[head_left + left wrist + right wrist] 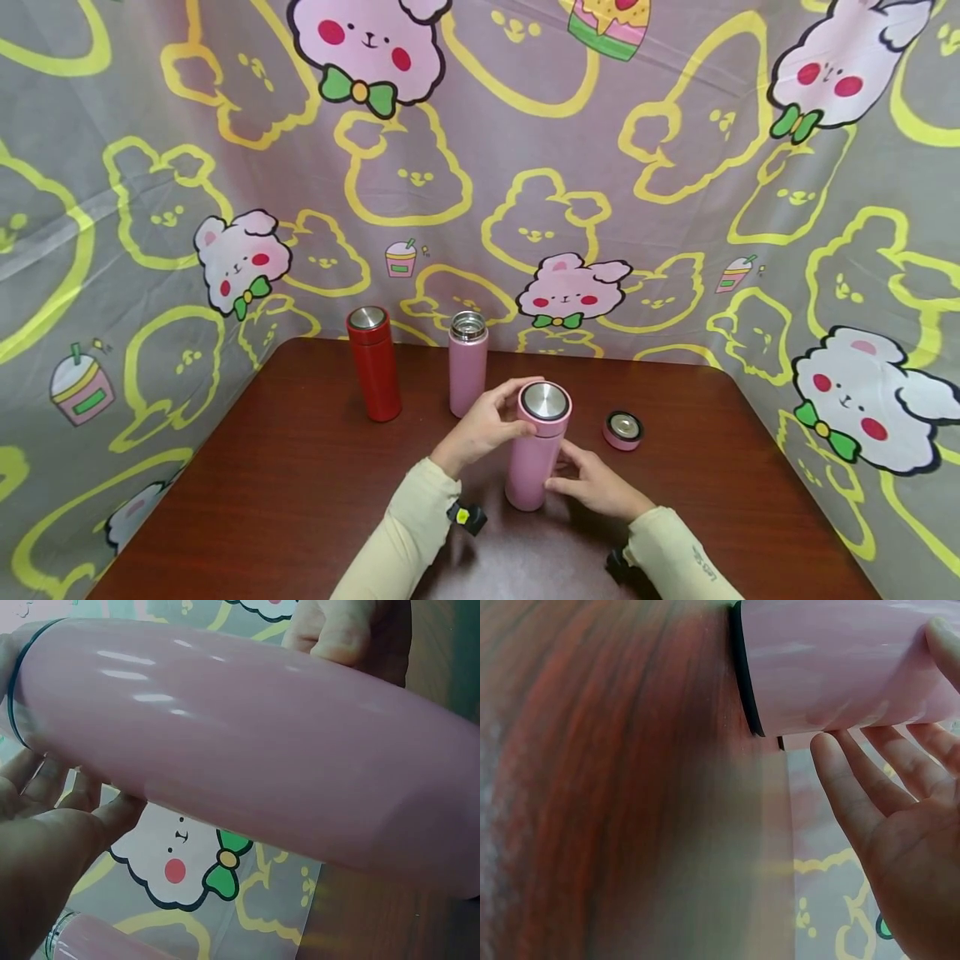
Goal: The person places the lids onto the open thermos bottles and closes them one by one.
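A pink thermos bottle (pixel 532 471) with a steel-topped lid (pixel 546 402) stands upright near the middle of the table. My left hand (pixel 480 429) grips it around the lid from the left, thumb on the near side. Lower on the body, my right hand (pixel 603 487) holds the bottle from the right. In the right wrist view the thumb lies on one side of the bottle (pixel 832 667) and the fingers touch the other. The bottle (pixel 247 735) fills much of the left wrist view, where the lid is partly hidden.
Behind stands a second pink thermos bottle (pixel 468 375), uncapped, its steel mouth showing. A red thermos bottle (pixel 377 367) with its lid on is at the back left. One loose pink lid (pixel 623 431) lies to the right. Cartoon-patterned cloth (pixel 435 192) surrounds the wooden table (pixel 262 483).
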Available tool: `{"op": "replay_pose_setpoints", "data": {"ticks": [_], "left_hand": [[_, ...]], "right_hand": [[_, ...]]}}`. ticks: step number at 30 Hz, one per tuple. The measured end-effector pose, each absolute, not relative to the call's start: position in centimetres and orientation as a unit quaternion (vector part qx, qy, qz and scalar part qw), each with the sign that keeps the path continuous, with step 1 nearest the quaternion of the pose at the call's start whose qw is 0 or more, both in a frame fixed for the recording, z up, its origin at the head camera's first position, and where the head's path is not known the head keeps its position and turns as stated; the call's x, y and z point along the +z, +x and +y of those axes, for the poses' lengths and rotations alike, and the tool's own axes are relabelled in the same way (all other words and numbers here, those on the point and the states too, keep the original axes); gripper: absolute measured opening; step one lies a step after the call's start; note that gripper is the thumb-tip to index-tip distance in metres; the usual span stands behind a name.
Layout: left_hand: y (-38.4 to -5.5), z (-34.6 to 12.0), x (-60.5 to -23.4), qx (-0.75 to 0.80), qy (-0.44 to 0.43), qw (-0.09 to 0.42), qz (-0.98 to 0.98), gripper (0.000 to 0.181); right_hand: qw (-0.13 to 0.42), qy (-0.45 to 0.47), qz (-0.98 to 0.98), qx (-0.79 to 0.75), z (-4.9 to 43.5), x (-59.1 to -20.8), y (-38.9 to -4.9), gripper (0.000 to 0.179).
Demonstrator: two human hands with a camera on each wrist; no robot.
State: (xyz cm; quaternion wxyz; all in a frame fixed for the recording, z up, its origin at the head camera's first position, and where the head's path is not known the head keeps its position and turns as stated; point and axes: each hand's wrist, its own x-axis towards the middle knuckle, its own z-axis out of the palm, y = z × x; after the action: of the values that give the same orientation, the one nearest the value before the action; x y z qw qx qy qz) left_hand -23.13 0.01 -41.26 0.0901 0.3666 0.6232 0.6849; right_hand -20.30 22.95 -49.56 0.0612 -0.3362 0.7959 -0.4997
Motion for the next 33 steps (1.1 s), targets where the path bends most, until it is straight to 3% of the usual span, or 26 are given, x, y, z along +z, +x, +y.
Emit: {"op": "replay_pose_setpoints", "data": {"ticks": [10,16,22,33], "left_hand": [[-22.4,0.0,-41.6,0.702,0.381,0.084,0.596,0.078],[-21.5,0.6,-41.2,0.703,0.343,0.048,0.621,0.085],[-20.7,1.1,-40.3,0.690,0.305,0.019,0.657,0.078],[-19.4,0.7,-38.3,0.691,0.303,0.027,0.656,0.073]], "right_hand": [[0.062,-0.335,0.796,-0.499,22.3,-47.5,-19.1,0.052],[0.062,-0.330,0.798,-0.501,22.0,-46.6,-18.6,0.051],[0.061,-0.334,0.793,-0.506,22.0,-46.7,-18.6,0.051],[0.056,-0.338,0.792,-0.506,22.0,-46.7,-18.6,0.051]]}}
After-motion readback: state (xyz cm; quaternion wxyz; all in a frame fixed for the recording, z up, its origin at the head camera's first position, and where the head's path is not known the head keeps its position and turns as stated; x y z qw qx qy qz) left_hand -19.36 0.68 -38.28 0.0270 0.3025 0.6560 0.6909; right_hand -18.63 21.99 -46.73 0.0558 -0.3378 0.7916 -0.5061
